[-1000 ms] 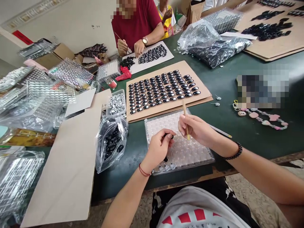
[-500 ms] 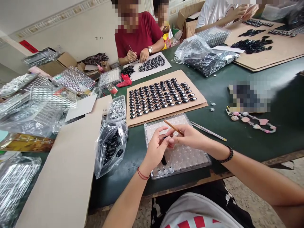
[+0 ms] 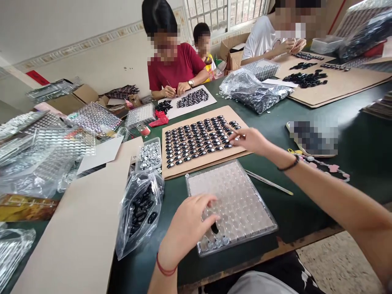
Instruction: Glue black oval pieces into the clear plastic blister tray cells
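Observation:
My right hand (image 3: pixel 251 141) is over the right side of a brown cardboard sheet (image 3: pixel 171 172) covered with rows of shiny black oval pieces (image 3: pixel 192 143). Its fingers are closed on a thin brown stick (image 3: pixel 228 126), partly blurred; whether they also pinch a black piece is hard to see. My left hand (image 3: pixel 190 220) hovers, thumb and fingers apart and holding nothing, at the left edge of a clear plastic tray (image 3: pixel 245 200) with round cells. A loose black piece (image 3: pixel 215 228) lies by its thumb, above several small round clear-grey parts (image 3: pixel 218 243) in the tray's near corner.
On the left are a bag of black pieces (image 3: pixel 142 212), a box of small silvery parts (image 3: pixel 149 154) and a long cardboard (image 3: pixel 70 228). A white pen-like stick (image 3: pixel 269 182) and a phone (image 3: pixel 312 139) lie right. Two people work across the table; another person is behind.
My hands, together over the tray before, have parted. The right one has gone forward to the cardboard with the stick; the left has opened and come lower left. The view has tilted up.

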A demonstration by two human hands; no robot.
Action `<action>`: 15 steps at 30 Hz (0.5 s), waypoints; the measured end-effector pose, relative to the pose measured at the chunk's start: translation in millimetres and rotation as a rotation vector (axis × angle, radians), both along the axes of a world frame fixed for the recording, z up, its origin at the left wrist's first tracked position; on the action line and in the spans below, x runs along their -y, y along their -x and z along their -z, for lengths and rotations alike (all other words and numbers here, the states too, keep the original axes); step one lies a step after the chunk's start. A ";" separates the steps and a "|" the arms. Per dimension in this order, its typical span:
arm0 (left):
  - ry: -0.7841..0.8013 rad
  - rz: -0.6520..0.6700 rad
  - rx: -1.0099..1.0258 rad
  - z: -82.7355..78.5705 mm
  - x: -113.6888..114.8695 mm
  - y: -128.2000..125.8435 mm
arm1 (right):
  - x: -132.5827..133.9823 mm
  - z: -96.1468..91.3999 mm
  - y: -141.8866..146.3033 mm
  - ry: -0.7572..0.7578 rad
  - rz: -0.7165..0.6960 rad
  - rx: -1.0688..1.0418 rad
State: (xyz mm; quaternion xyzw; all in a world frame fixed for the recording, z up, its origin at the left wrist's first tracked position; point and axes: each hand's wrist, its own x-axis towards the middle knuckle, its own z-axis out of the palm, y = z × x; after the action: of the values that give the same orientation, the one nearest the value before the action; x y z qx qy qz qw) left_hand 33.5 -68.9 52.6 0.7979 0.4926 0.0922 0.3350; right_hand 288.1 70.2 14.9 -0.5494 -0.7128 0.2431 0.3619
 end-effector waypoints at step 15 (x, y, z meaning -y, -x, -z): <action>0.049 0.087 -0.137 7.3 -4.4 6.4 | -155.6 50.3 -53.3 0.130 0.310 0.164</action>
State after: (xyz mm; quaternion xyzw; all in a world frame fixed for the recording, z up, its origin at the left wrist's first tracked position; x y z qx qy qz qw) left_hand 27.0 -64.4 45.3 0.8144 0.4815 0.0107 0.3238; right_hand 341.4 225.8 -35.4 -0.6929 -0.6295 0.1842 0.2995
